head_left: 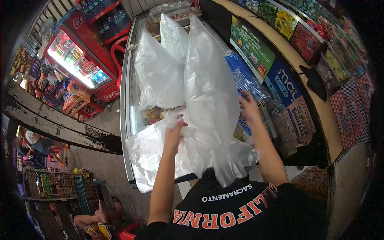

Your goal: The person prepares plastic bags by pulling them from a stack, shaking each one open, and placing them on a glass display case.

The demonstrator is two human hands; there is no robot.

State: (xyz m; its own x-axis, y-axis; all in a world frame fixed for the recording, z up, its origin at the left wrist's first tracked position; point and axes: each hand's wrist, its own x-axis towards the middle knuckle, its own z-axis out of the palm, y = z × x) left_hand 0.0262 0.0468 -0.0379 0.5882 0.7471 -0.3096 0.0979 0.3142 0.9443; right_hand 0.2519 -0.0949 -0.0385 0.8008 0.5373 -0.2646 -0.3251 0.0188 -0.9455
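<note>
A tall, puffed-up clear plastic bag (210,80) stands in front of me, its loose, gathered end hanging toward my shirt. Two more puffed plastic bags, one to the left (158,74) and one behind (175,40), rest on the glass-topped freezer. My left hand (173,137) pinches crumpled clear plastic just left of the tall bag, above flat plastic sheets (144,154). Against the right side of the tall bag lies my right hand (251,110), fingers curved and apart, close to some blue plastic packs (244,74).
Past the freezer's left edge (127,100) stands a red drinks cooler (82,52) beside shelves of snacks. Along the right runs a wooden ledge (296,60) with candy bins and a green poster (252,46). People sit at lower left near a bench (52,182).
</note>
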